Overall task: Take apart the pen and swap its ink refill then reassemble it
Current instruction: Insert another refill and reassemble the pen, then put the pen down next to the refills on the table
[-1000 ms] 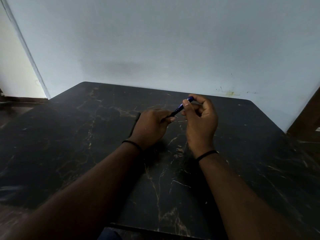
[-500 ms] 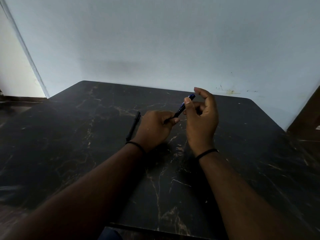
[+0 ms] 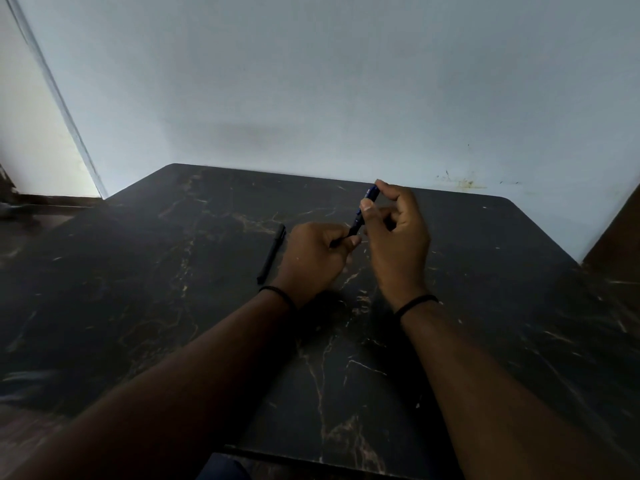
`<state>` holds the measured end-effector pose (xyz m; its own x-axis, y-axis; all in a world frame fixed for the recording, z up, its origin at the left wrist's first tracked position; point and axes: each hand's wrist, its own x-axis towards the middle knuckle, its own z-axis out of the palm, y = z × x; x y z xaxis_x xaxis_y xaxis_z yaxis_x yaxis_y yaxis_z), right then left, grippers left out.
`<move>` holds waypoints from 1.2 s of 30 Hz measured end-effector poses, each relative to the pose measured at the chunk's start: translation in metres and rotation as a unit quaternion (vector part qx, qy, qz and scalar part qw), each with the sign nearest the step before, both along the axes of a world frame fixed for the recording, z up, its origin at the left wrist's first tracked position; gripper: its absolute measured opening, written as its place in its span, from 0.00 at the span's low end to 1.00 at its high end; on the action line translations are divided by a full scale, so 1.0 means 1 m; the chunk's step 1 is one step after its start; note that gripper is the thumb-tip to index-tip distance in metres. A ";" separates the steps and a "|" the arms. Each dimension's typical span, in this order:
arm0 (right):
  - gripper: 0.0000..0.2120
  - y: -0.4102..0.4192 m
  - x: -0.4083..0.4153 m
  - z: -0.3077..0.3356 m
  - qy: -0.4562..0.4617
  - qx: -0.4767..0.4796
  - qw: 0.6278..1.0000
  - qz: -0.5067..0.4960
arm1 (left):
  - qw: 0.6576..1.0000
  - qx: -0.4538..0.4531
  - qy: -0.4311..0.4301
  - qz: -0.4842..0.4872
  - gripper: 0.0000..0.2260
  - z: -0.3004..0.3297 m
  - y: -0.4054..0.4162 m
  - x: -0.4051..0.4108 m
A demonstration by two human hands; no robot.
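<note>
the pen (image 3: 360,216) is held tilted above the dark marbled tabletop (image 3: 138,289). the right hand (image 3: 398,244) pinches its blue upper end between thumb and forefinger; the left hand (image 3: 311,258) is curled round its lower end. a black pen part (image 3: 272,254) lies on the tabletop just left of the left hand.

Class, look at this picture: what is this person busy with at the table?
A person is working on a blue pen held above a dark marble-patterned table. The left hand grips the pen's lower end, while the right hand pinches the upper end between thumb and forefinger, apparently to twist or pull it apart. A black pen-like stick, possibly another pen or a pen part, lies on the table just left of the left hand, untouched. Whether the pen has come apart yet cannot be told.
</note>
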<state>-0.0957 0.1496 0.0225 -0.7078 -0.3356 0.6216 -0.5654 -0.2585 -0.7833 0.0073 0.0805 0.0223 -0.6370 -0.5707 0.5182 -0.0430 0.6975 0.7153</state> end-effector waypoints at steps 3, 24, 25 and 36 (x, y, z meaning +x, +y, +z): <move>0.23 0.000 0.006 -0.005 0.007 0.013 0.999 0.031 | 0.998 0.040 0.037 0.002 0.11 0.002 0.000 -0.003; 0.12 -0.002 0.015 -0.017 -0.045 0.199 0.979 -0.012 | 0.933 -0.044 -0.137 0.330 0.21 0.003 -0.082 0.046; 0.14 -0.002 0.017 -0.018 -0.037 0.216 0.976 -0.016 | 0.936 -0.041 -0.161 0.312 0.22 0.001 -0.081 0.047; 0.21 -0.040 0.045 -0.014 0.030 0.375 0.926 -0.037 | 0.941 -0.052 -0.211 0.261 0.11 -0.014 -0.080 0.048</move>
